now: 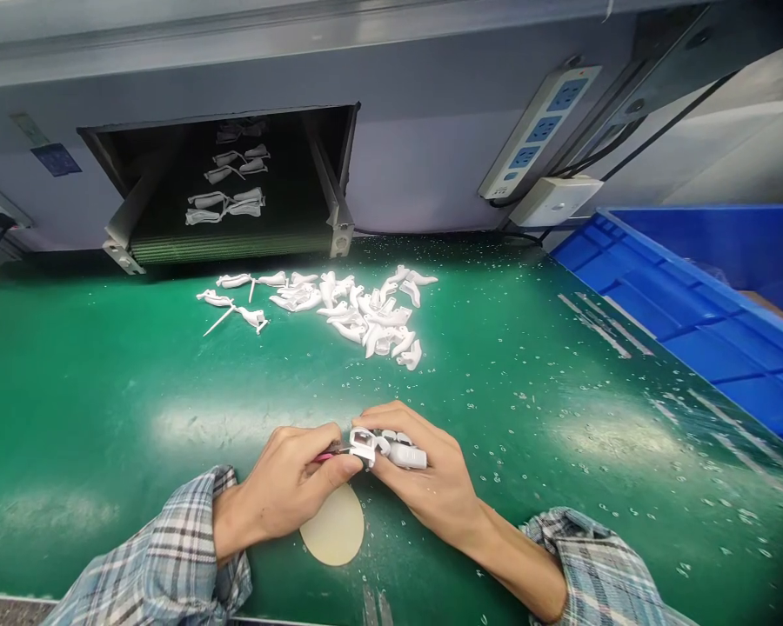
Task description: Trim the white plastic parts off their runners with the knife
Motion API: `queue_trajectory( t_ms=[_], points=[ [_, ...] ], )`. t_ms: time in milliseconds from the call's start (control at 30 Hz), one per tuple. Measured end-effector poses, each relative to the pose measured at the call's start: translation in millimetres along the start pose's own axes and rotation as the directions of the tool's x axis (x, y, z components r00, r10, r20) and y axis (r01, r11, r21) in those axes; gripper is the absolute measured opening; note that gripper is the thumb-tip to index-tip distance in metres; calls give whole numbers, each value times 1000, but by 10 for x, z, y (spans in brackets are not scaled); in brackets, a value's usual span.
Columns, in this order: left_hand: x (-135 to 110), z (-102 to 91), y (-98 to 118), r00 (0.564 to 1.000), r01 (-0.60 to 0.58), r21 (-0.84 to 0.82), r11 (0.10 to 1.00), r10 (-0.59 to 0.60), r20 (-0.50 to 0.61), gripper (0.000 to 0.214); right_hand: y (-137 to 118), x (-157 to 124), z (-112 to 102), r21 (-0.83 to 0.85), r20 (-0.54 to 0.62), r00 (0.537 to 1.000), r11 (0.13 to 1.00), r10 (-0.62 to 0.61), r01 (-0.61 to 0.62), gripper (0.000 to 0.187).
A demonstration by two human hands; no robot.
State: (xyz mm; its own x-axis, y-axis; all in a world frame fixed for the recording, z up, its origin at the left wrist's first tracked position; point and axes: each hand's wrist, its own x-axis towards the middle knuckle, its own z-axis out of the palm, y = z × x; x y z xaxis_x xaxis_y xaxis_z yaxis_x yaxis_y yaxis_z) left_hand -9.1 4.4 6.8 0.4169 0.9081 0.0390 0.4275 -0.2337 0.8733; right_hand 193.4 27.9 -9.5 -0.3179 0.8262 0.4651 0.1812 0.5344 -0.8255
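Note:
My left hand (293,482) is closed round a small tool with a pink handle (326,456), its tip against a white plastic part (384,448). My right hand (424,474) grips that white part, fingers wrapped over it. Both hands rest low on the green table mat (104,391), near its front edge. A pile of similar white plastic parts (358,313) lies farther back on the mat, apart from my hands.
A beige oval pad (334,528) lies under my wrists. A dark conveyor (235,187) carrying more white parts opens at the back. A blue bin (705,296) stands at the right. A power strip (538,130) hangs on the back wall. Small clear shavings dot the mat.

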Motion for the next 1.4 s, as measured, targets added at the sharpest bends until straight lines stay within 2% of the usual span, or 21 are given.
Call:
queue_trajectory(
  t_ms=[133,233,333,433,500,567,600,667,733,833,933,1033,1100,1233,1300,1400],
  points=[
    [10,-13,3,999,22,-54,998,-20,49,44,-4,0,1,4,4,1000,1000,17,-17,25],
    [5,-3,-14,999,6,-61,998,-3,43,45,-19,22,1,6,-2,999,999,33,-33,23],
    [-12,15,-35,999,11,-67,998,-13,-33,43,-43,46,5,11,18,997,997,77,-77,18],
    [-21,19,-35,982,46,-99,994,-63,-180,26,-73,49,24,64,63,979,978,196,-200,10],
    [-14,9,-24,965,29,-106,994,-56,-258,17,-89,37,44,160,138,926,915,351,-370,14],
    [3,-8,-11,957,3,-94,996,-30,-289,13,-97,23,63,271,255,832,790,492,-550,30],
    [12,-16,-6,956,0,-87,996,-25,-292,13,-98,18,70,316,312,787,723,532,-614,37],
    [29,-34,-2,954,12,-69,998,-32,-299,14,-95,19,74,375,385,736,634,557,-676,43],
    [36,-51,-6,952,14,-22,1000,-20,-306,13,-92,34,67,397,410,718,599,563,-696,43],
    [24,-77,-15,946,-52,114,992,86,-312,11,-97,66,47,414,414,707,573,574,-707,44],
    [4,-106,-18,934,-149,204,968,205,-292,9,-109,89,26,441,387,713,562,584,-700,44],
    [-2,-133,-25,927,-177,298,938,261,-271,11,-117,99,10,445,378,715,562,588,-697,43],
    [1,-147,-37,925,-153,425,892,281,-257,18,-121,103,4,433,386,705,558,595,-708,42],
    [5,-162,-54,929,-100,682,725,314,-198,33,-125,111,2,418,386,696,558,606,-717,42],
    [5,-166,-48,933,-83,746,660,314,-174,40,-123,109,0,413,387,696,561,605,-717,41],
    [9,-172,-28,938,-72,790,609,310,-154,46,-110,96,-10,386,382,687,569,619,-727,40]
  ],
)
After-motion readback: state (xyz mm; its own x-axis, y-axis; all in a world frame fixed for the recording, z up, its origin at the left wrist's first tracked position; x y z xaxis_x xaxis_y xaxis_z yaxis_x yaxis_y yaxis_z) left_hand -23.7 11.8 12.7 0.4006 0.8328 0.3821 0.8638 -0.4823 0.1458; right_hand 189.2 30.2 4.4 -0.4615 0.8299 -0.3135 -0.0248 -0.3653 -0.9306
